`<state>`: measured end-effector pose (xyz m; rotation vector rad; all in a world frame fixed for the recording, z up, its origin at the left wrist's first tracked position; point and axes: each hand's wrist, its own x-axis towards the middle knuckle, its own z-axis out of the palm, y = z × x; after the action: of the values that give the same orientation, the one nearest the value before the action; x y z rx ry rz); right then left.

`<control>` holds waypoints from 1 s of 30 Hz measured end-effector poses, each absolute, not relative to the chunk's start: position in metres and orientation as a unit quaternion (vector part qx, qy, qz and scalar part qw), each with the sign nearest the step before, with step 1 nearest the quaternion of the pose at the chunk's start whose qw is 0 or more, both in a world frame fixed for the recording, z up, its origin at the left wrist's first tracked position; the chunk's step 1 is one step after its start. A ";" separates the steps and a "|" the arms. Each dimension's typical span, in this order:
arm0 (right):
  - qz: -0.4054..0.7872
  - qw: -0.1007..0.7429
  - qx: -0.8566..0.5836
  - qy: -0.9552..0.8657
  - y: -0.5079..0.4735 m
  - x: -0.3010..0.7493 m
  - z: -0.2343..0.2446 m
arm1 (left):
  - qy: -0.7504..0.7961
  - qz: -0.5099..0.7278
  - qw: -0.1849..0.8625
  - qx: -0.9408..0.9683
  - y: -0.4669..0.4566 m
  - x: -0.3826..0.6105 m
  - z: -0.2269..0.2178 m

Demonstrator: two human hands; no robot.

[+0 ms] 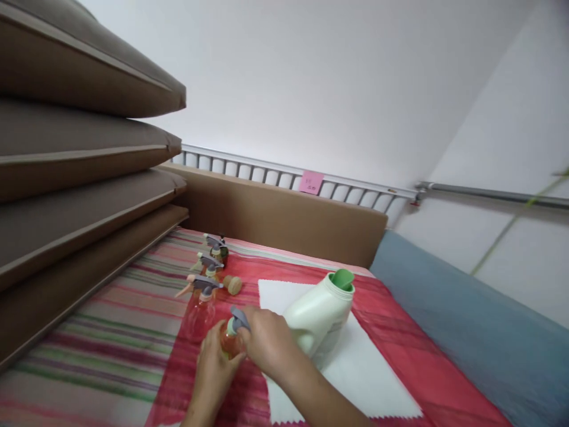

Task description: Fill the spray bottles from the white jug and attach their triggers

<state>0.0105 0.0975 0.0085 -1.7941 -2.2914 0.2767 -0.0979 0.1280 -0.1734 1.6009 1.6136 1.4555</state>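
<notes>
My left hand (214, 359) is wrapped around the body of a small clear spray bottle (230, 343) standing over the red cloth. From the other side, my right hand (267, 338) grips the same bottle near its neck, just under the grey and pale green trigger head (238, 320). Right beside my right hand, a pale green detergent jug (317, 311) leans at a tilt, with a green pouring spout (343, 279) in its open mouth. My right forearm hides part of the jug's lower end.
Several more spray bottles stand to the left, among them a clear one with a pink nozzle (205, 305). A round wooden piece (232, 285) is near them. White cloth (373, 370) lies under the jug. Stacked brown cushions (89, 130) rise at left; a cardboard-brown panel (284, 207) stands behind.
</notes>
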 end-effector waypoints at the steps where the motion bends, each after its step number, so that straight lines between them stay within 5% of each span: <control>1: 0.091 0.117 -0.613 -0.776 0.095 0.015 0.016 | 0.577 0.529 0.225 0.580 0.128 -0.098 -0.175; 10: 0.089 0.390 -0.515 -0.758 0.072 0.057 0.061 | 0.579 0.580 0.299 0.489 0.116 -0.130 -0.133; 12: 0.059 0.363 -0.517 -0.773 0.079 0.053 0.045 | 0.587 0.581 0.303 0.476 0.112 -0.139 -0.121; 16: -0.018 0.145 -0.560 -0.815 0.101 0.027 -0.008 | 0.617 0.579 0.271 0.459 0.106 -0.152 -0.112; 19: -0.019 0.074 -0.562 -0.823 0.114 0.004 -0.047 | 0.630 0.582 0.240 0.455 0.105 -0.157 -0.111; 26: 0.051 0.048 -0.553 -0.830 0.098 -0.005 -0.090 | 0.659 0.591 0.190 0.425 0.104 -0.157 -0.103; 30: 0.204 0.193 -0.525 -0.804 0.065 0.039 -0.093 | 0.652 0.612 0.198 0.400 0.106 -0.147 -0.100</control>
<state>0.0394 0.0646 -0.0926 -1.4714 -2.2547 0.5714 -0.1467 0.1055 -0.0995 1.1199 1.8252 1.7137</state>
